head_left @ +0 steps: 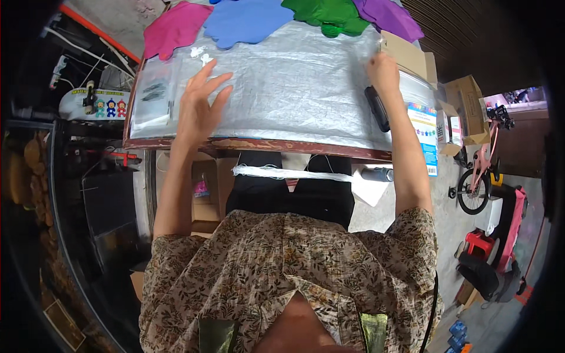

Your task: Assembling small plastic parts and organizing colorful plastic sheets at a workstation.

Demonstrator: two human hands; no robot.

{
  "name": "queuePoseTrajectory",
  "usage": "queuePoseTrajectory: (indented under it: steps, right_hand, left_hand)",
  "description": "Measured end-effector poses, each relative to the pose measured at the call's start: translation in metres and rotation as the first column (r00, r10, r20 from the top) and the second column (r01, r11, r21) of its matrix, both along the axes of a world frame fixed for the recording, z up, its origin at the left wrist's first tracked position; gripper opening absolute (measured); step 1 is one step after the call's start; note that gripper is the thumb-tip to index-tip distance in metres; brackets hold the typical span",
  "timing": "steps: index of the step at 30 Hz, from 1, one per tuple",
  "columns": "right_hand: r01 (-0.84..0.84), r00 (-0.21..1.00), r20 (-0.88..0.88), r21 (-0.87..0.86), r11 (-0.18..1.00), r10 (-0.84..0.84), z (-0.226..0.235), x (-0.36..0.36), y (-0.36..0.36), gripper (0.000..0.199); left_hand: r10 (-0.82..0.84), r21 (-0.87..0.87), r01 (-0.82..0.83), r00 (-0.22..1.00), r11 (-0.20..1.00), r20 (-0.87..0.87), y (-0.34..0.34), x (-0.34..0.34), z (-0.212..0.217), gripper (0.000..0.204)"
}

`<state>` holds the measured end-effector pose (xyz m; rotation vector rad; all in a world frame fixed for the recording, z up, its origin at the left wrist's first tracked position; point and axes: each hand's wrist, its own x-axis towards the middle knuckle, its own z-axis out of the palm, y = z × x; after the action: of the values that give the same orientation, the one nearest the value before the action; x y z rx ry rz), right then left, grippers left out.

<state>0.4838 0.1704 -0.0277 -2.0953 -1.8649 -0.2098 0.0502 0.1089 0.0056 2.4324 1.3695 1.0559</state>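
My left hand (pixel 200 106) is over the left part of the table with its fingers spread, holding nothing. Just beyond its fingertips lie small white pieces (pixel 202 54). My right hand (pixel 384 72) is at the table's right side, by an open cardboard box (pixel 407 57). Its fingers are curled together, and whatever they hold is hidden. A black oblong case (pixel 377 109) lies below that wrist. Along the far edge are flat scalloped pieces in pink (pixel 175 28), blue (pixel 247 22), green (pixel 329 16) and purple (pixel 391 17). A bundle of white string (pixel 294 173) stretches across my lap.
A silvery sheet (pixel 288 103) covers the wooden-edged table. Clear plastic bags with dark pieces (pixel 154 92) lie at its left. On the right are a printed blue-and-white package (pixel 428 141), cardboard boxes (pixel 468 109), a pink bicycle (pixel 478 170) and a red stool (pixel 478 244).
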Motion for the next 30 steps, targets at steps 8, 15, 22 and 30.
queuePoseTrajectory:
  steps: [8, 15, 22, 30]
  right_hand:
    - [-0.068, 0.994, -0.083, 0.075, 0.995, 0.075, -0.002, 0.006, -0.007, 0.012]
    - [-0.169, 0.983, -0.043, 0.137, 0.976, 0.177, -0.007, 0.02, -0.01, 0.015]
    - [-0.035, 0.992, 0.125, 0.0, 0.999, 0.035, 0.047, -0.004, -0.046, 0.025]
    - [-0.451, 0.555, -0.588, 0.382, 0.807, 0.588, 0.08, -0.212, -0.176, 0.067]
  left_hand:
    - [-0.099, -0.262, 0.204, 0.925, 0.943, 0.366, -0.018, 0.038, 0.014, 0.025]
    - [-0.158, -0.367, 0.359, 0.865, 0.858, 0.476, -0.028, 0.061, 0.013, 0.025]
    - [0.161, -0.418, 0.793, 0.389, 0.443, 0.907, -0.023, 0.091, 0.019, 0.054]
    - [0.161, -0.028, 0.823, -0.078, 0.568, 0.984, -0.023, 0.143, 0.041, 0.073]
